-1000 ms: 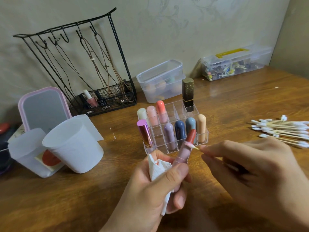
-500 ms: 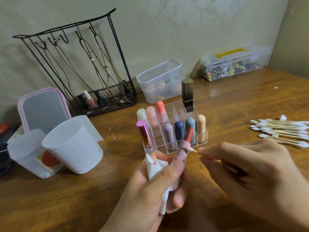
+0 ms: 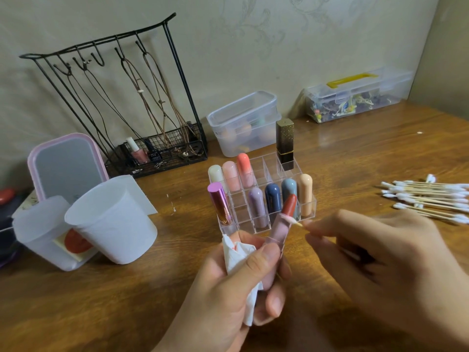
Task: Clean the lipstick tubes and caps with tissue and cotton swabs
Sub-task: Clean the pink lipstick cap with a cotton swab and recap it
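Two translucent white cups [image 3: 111, 224] are set at the left of the wooden table [image 3: 355, 153], in front of a pink-framed mirror [image 3: 66, 163]. Behind them a black wire rack [image 3: 121, 102] is hung with cords, and small bottles are kept in its base basket. One clear lidded tub [image 3: 243, 123] and one clear case with a yellow handle [image 3: 357, 95] are placed against the wall. A clear acrylic organiser [image 3: 264, 174] is stocked with capped lipsticks in cream, pink, coral, lilac, navy, grey-blue and peach, plus a black-and-gold tube [image 3: 285, 143] at the back and a metallic pink one [image 3: 220, 203] at the front left. A heap of cotton swabs [image 3: 431, 199] is laid at the right. In the foreground, just in front of the organiser and partly hiding its front row, an open lipstick tube [image 3: 279, 232] with a pale pink barrel and a raised red bullet is gripped by the left hand [image 3: 228, 288] together with a crumpled, red-smudged tissue [image 3: 238, 260]. A cotton swab [image 3: 294, 221] is pinched by the right hand [image 3: 388, 262], its tip touching the barrel's rim below the bullet.
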`<act>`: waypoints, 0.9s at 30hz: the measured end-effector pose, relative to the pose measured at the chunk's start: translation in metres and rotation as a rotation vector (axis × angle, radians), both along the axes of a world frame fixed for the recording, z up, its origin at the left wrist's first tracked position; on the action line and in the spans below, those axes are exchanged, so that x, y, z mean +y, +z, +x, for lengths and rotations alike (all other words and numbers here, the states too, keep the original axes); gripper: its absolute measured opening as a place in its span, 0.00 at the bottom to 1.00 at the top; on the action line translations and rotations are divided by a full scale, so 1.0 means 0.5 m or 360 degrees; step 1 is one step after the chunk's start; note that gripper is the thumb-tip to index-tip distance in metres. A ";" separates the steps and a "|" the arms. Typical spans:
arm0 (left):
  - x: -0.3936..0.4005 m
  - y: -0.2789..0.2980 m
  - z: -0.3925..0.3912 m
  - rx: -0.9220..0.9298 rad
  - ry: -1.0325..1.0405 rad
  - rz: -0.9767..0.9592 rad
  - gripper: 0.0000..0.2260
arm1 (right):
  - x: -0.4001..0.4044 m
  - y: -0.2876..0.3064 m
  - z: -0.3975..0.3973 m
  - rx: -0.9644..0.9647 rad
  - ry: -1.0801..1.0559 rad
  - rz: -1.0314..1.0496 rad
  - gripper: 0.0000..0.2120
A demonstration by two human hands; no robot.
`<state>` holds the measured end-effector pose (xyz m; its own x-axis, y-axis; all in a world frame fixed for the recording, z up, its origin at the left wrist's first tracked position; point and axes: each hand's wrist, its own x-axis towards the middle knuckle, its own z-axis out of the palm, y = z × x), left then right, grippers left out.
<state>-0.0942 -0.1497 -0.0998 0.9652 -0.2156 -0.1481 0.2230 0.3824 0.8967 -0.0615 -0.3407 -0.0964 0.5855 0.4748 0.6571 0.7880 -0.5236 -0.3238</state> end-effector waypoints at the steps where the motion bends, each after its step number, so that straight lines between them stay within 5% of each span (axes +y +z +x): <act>1: 0.000 -0.001 0.000 -0.0015 -0.0005 0.0005 0.15 | 0.000 -0.002 0.000 -0.0006 0.0029 -0.0008 0.03; 8: -0.004 0.000 -0.001 -0.0017 -0.0002 -0.0023 0.12 | 0.002 -0.006 -0.003 0.0020 0.0100 -0.0020 0.02; 14: -0.011 -0.002 -0.005 0.0050 -0.0008 -0.0053 0.22 | -0.005 0.001 0.000 0.0132 0.0125 0.0043 0.04; 24: -0.018 0.008 -0.021 0.0195 0.0069 -0.0146 0.04 | 0.001 -0.001 0.001 0.0075 0.0023 0.0006 0.07; 27: -0.013 0.007 -0.015 0.0298 0.0086 -0.0184 0.13 | 0.004 -0.003 -0.001 0.0093 0.0071 -0.0070 0.06</act>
